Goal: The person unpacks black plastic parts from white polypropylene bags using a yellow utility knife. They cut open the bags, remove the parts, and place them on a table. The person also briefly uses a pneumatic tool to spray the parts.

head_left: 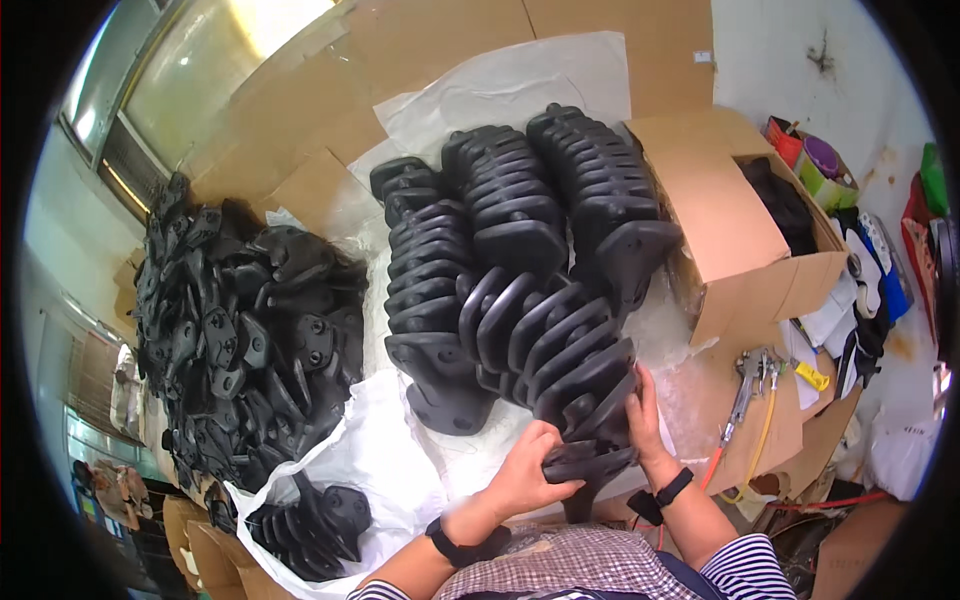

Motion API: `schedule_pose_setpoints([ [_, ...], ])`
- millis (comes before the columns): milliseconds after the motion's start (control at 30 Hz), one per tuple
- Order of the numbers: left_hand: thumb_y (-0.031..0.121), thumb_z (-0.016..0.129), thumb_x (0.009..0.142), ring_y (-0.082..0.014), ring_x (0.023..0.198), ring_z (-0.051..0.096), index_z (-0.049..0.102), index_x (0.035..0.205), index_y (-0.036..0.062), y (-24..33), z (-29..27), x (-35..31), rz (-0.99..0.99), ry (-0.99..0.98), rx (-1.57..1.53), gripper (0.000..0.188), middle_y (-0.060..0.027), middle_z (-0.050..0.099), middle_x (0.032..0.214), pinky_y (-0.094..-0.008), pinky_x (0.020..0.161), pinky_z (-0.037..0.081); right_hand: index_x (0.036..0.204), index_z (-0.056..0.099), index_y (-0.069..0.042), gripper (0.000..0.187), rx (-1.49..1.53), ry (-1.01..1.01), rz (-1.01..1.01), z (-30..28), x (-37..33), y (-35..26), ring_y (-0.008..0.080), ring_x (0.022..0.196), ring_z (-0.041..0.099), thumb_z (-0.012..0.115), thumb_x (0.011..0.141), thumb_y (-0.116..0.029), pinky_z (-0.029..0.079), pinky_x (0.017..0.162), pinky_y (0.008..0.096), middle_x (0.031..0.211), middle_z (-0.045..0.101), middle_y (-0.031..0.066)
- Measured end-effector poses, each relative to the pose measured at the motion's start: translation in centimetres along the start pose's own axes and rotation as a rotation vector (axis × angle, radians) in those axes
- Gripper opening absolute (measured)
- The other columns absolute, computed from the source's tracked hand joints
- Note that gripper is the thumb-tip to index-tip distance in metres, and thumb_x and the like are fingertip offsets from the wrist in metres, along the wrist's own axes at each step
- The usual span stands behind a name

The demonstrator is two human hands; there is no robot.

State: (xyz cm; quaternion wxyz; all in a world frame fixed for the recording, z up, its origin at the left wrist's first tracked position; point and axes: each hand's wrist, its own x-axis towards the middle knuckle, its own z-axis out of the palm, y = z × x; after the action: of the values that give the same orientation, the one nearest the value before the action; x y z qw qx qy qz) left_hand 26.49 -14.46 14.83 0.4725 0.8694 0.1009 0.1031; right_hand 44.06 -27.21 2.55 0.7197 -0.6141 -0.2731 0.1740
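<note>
Left hand (523, 465): grip pinched on black part (600, 462). Right hand (648, 425): against side of nested row (548, 340), cannot tell grip's closure.

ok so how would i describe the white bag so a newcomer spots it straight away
Start at the big heap of loose black parts on the left. Lower in the picture, left of the person's left hand, lies the white bag. Unlike the bare heap, it is crumpled pale sheeting around one small stack of black parts.
</note>
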Motion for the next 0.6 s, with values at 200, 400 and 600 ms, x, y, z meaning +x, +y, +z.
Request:
schedule_pose_setpoints([
  [200, 0.030, 0.083, 0.061, -0.0243, 0.105, 0.052, 0.053, 0.115, 0.0018, 0.3, -3.2, 2.3, -0.051, -0.175, -0.313, 0.068, -0.0133, 0.048, 0.120, -0.0350, 0.095, 0.039, 0.126, 0.039, 0.000, 0.052, 0.347, -0.013, 0.203, -0.5, 0.4, -0.4, 0.0191, 0.115, 0.044, 0.063, 0.084, -0.020, 0.030, 0.102, 0.0315, 0.125, 0.045, 0.0098],
  [400, 0.023, 0.077, 0.065, -0.0323, 0.100, 0.053, 0.047, 0.118, -0.0045, -4.8, -11.7, 12.0, -0.153, 0.775, 0.422, 0.067, -0.0183, 0.053, 0.108, -0.0382, 0.088, 0.044, 0.143, 0.018, -0.005, 0.099, 0.272, -0.172, 0.155, -2.8, 1.7, 0.7, 0.0256, 0.126, 0.037, 0.079, 0.067, -0.020, 0.027, 0.106, 0.0367, 0.140, 0.033, 0.0158],
  [600, 0.018, 0.073, 0.064, -0.0300, 0.103, 0.056, 0.048, 0.122, -0.0003, -5.6, -12.6, 17.2, -0.401, 0.372, 0.522, 0.065, -0.0188, 0.057, 0.110, -0.0365, 0.090, 0.044, 0.145, 0.010, -0.005, 0.117, 0.135, -0.522, 0.372, -4.2, 4.4, 1.7, 0.0266, 0.130, 0.032, 0.084, 0.055, -0.018, 0.025, 0.108, 0.0367, 0.142, 0.032, 0.0132],
])
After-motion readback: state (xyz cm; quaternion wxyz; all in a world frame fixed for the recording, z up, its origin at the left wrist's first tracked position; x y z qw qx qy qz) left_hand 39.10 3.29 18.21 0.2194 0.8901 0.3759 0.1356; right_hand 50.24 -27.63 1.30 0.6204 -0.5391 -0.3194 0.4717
